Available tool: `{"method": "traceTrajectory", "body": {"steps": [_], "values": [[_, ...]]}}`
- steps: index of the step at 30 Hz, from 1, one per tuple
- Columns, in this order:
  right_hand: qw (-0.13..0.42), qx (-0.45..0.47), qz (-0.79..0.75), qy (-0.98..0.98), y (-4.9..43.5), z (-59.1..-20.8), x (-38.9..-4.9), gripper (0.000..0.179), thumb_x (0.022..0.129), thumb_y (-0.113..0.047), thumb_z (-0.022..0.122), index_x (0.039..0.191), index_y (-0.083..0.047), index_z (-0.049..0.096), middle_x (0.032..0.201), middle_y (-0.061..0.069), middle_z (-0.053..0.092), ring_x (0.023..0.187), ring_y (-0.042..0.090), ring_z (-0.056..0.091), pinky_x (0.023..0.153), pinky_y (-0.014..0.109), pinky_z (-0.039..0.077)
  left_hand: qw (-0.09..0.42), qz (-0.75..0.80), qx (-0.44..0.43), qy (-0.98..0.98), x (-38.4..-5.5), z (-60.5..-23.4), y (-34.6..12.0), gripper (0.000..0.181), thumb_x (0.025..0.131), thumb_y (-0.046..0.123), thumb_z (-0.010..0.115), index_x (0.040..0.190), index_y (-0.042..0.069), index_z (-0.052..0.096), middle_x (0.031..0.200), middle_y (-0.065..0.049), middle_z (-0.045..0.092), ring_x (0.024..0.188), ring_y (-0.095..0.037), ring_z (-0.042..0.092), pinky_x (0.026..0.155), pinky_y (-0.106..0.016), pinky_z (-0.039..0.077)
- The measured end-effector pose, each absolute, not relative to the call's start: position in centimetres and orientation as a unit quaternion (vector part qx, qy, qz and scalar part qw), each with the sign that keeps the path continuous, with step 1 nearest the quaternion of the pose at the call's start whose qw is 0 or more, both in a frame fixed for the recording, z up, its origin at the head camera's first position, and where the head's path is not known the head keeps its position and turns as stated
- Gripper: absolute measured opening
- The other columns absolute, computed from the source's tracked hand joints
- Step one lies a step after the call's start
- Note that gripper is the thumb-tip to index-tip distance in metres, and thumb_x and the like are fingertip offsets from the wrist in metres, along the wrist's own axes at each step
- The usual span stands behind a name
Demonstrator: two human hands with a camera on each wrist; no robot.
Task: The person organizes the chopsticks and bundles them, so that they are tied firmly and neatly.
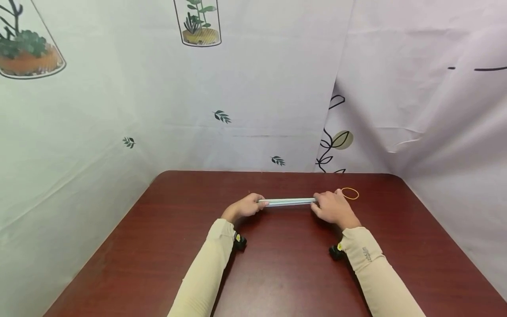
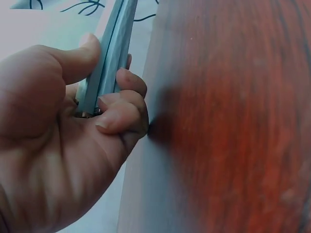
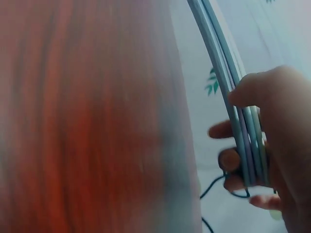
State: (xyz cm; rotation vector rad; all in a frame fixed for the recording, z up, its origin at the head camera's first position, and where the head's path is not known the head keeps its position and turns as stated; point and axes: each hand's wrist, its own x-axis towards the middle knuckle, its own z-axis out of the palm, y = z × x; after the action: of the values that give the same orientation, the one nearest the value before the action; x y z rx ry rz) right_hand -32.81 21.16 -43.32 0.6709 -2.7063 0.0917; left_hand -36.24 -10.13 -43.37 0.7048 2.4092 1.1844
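Observation:
A bundle of long, thin pale-blue sticks (image 1: 289, 202) is held level between both hands, over the far part of the table. My left hand (image 1: 247, 205) grips the left end, thumb on one side and curled fingers on the other. In the left wrist view the sticks (image 2: 112, 53) lie side by side with their ends near the palm. The right end is in my right hand (image 1: 334, 208), pinched between thumb and fingers. Several parallel sticks (image 3: 243, 136) show in the right wrist view. A thin yellow band (image 1: 358, 194), shaped in a loop, lies just beyond my right hand.
The dark red-brown table (image 1: 277, 273) has rounded far corners. White printed cloth (image 1: 257, 88) hangs close behind its back edge and along both sides. Small black devices (image 1: 239, 242) sit at the wrists, below beige sleeves (image 1: 206, 273).

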Motion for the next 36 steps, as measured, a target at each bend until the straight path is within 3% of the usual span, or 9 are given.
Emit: {"method": "traceTrajectory", "body": {"steps": [5, 10, 17, 25, 28, 31, 32, 36], "values": [[0.222, 0.222, 0.012, -0.949, 19.7, -43.2, -32.6, 0.041, 0.092, -0.046, 0.061, 0.095, -0.004, 0.065, 0.083, 0.010, 0.066, 0.078, 0.031, 0.063, 0.071, 0.049, 0.039, 0.174, 0.450, 0.242, 0.842, -36.0, -43.4, -9.9, 0.030, 0.105, 0.020, 0.047, 0.104, -0.007, 0.061, 0.062, 0.001, 0.040, 0.052, -0.010, 0.033, 0.052, -0.025, 0.032], [0.294, 0.230, 0.021, -0.927, 18.7, -43.1, -32.5, 0.047, 0.089, -0.052, 0.064, 0.091, -0.005, 0.060, 0.079, 0.010, 0.059, 0.075, 0.031, 0.055, 0.070, 0.046, 0.040, 0.152, 0.498, 0.224, 0.824, -35.3, -42.2, -9.5, 0.032, 0.104, 0.019, 0.049, 0.110, -0.011, 0.059, 0.062, 0.002, 0.037, 0.052, -0.011, 0.031, 0.053, -0.026, 0.031], [0.422, 0.236, -0.006, -0.875, 19.0, -43.0, -33.0, 0.038, 0.085, -0.035, 0.074, 0.085, -0.002, 0.055, 0.074, 0.012, 0.053, 0.069, 0.035, 0.050, 0.062, 0.045, 0.037, 0.148, 0.536, 0.214, 0.803, -34.1, -39.9, -8.9, 0.034, 0.106, 0.018, 0.044, 0.109, -0.011, 0.060, 0.053, 0.005, 0.027, 0.046, -0.010, 0.019, 0.050, -0.026, 0.024], [0.474, 0.246, -0.017, -0.845, 19.5, -42.5, -33.1, 0.025, 0.080, -0.022, 0.070, 0.085, -0.002, 0.057, 0.076, 0.013, 0.052, 0.071, 0.036, 0.051, 0.064, 0.046, 0.039, 0.150, 0.550, 0.210, 0.794, -33.6, -38.7, -8.2, 0.027, 0.105, 0.017, 0.045, 0.093, -0.002, 0.059, 0.056, 0.003, 0.027, 0.046, -0.010, 0.021, 0.051, -0.025, 0.025], [0.476, 0.248, -0.014, -0.844, 19.8, -42.3, -33.1, 0.021, 0.079, -0.019, 0.066, 0.083, -0.002, 0.054, 0.074, 0.012, 0.049, 0.068, 0.037, 0.049, 0.062, 0.046, 0.038, 0.107, 0.512, 0.212, 0.825, -33.4, -38.1, -7.9, 0.027, 0.104, 0.018, 0.048, 0.101, -0.004, 0.064, 0.067, 0.001, 0.048, 0.058, -0.010, 0.041, 0.061, -0.026, 0.039], [0.467, 0.248, -0.012, -0.849, 19.9, -42.2, -33.0, 0.020, 0.079, -0.019, 0.063, 0.081, -0.002, 0.052, 0.073, 0.012, 0.048, 0.065, 0.036, 0.048, 0.059, 0.044, 0.036, 0.056, 0.456, 0.214, 0.862, -33.2, -37.7, -7.5, 0.029, 0.103, 0.018, 0.050, 0.111, -0.006, 0.065, 0.095, -0.008, 0.064, 0.085, -0.018, 0.058, 0.081, -0.035, 0.048], [0.463, 0.248, -0.011, -0.851, 20.0, -42.1, -33.0, 0.020, 0.079, -0.019, 0.063, 0.081, -0.003, 0.051, 0.072, 0.011, 0.048, 0.064, 0.035, 0.048, 0.059, 0.044, 0.035, 0.038, 0.432, 0.213, 0.875, -33.1, -37.6, -7.3, 0.030, 0.103, 0.018, 0.050, 0.115, -0.005, 0.065, 0.105, -0.010, 0.066, 0.096, -0.020, 0.059, 0.088, -0.037, 0.048], [0.458, 0.248, 0.000, -0.854, 20.0, -42.2, -33.0, 0.022, 0.079, -0.020, 0.065, 0.078, -0.004, 0.049, 0.069, 0.010, 0.047, 0.060, 0.033, 0.047, 0.056, 0.042, 0.033, -0.033, 0.309, 0.206, 0.928, -32.6, -37.4, -6.7, 0.037, 0.105, 0.028, 0.046, 0.123, -0.001, 0.061, 0.117, -0.016, 0.063, 0.107, -0.031, 0.055, 0.095, -0.043, 0.044]]}}
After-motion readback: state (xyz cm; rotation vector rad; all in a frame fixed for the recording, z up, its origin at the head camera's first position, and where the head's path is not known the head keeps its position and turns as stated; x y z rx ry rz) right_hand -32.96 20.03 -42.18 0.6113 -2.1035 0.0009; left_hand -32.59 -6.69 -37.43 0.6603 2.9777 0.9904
